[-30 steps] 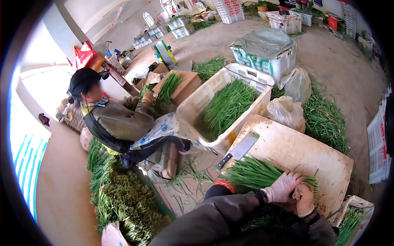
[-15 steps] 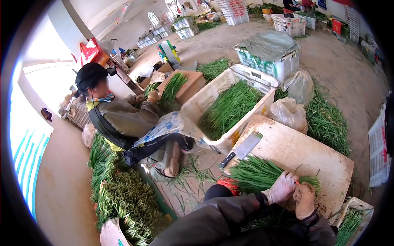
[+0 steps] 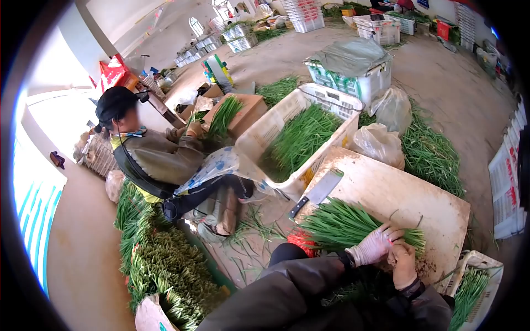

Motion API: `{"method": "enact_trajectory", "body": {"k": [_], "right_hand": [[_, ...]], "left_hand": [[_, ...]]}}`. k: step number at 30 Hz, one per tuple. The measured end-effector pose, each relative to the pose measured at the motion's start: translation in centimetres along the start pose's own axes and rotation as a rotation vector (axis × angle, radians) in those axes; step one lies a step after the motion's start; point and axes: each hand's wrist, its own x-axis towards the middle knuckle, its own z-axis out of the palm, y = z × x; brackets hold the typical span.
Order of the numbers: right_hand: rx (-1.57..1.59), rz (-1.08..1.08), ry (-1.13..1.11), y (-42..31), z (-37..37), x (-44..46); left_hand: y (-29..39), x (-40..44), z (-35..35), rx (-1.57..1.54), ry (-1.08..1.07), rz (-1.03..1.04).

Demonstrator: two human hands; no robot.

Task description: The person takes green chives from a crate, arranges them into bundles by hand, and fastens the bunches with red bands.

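Observation:
A bunch of green chives (image 3: 342,225) lies across the near part of a pale, dirt-stained board (image 3: 397,193). Over its right part, my gloved left hand (image 3: 371,246) is closed around the stems. A bit of red tie (image 3: 391,241) shows where the fingertips of both hands meet. My right hand (image 3: 403,265) is closed in a pinch at that tie, close to the cut ends. Left of the bunch, a cleaver (image 3: 324,187) with a dark handle rests flat on the board. Red strands (image 3: 301,240) sit just below the board's left corner.
A white crate (image 3: 353,117) of loose chives stands beyond the board. On the left, a seated person (image 3: 157,151) handles chives near a cardboard box (image 3: 244,117). Bundled chives (image 3: 171,270) are piled lower left. Plastic bags (image 3: 380,144) and more chives (image 3: 430,151) lie behind the board.
The whole view has shifted slightly. My left fingers have lifted and spread a little around the tie, and my right hand has turned slightly; both stay at the bunch.

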Motion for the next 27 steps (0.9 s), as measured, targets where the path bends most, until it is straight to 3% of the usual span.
{"method": "enact_trajectory", "body": {"k": [3,6,15,19,20,21,22,25,27], "right_hand": [[-0.124,-0.053,-0.057,2.2,-0.2,-0.8],[-0.012,-0.008,-0.025,2.8,0.5,-1.9],[-0.323,-0.263,-0.098,2.5,0.9,-2.9],[-0.485,-0.364,-0.189,0.6,-0.3,-2.7],[-0.511,-0.508,-0.149,-2.0,-0.4,-2.8],[-0.519,-0.384,-0.147,-4.3,-1.3,-3.2],[-0.417,-0.360,-0.239,-3.8,-4.0,-2.3],[-1.260,-0.471,0.034,-2.8,-9.0,-1.2],[-1.674,-0.315,-0.051,-3.0,-9.3,-1.7]], "left_hand": [[-0.2,-0.8,2.1,-0.039,-0.098,-0.025],[-0.1,-1.0,3.1,-0.082,-0.106,-0.002],[0.2,-0.5,2.7,-0.189,-0.159,-0.090],[-1.0,-1.1,3.3,-0.461,0.016,-0.063],[-0.2,-0.8,2.7,-0.574,-0.056,-0.178],[0.6,-0.5,1.6,-0.688,-0.139,-0.295],[1.3,-0.2,0.5,-0.564,-0.135,-0.298],[2.2,0.6,-1.5,-0.312,-0.067,-0.234],[1.7,0.6,-1.2,-0.198,-0.109,-0.218]]}}
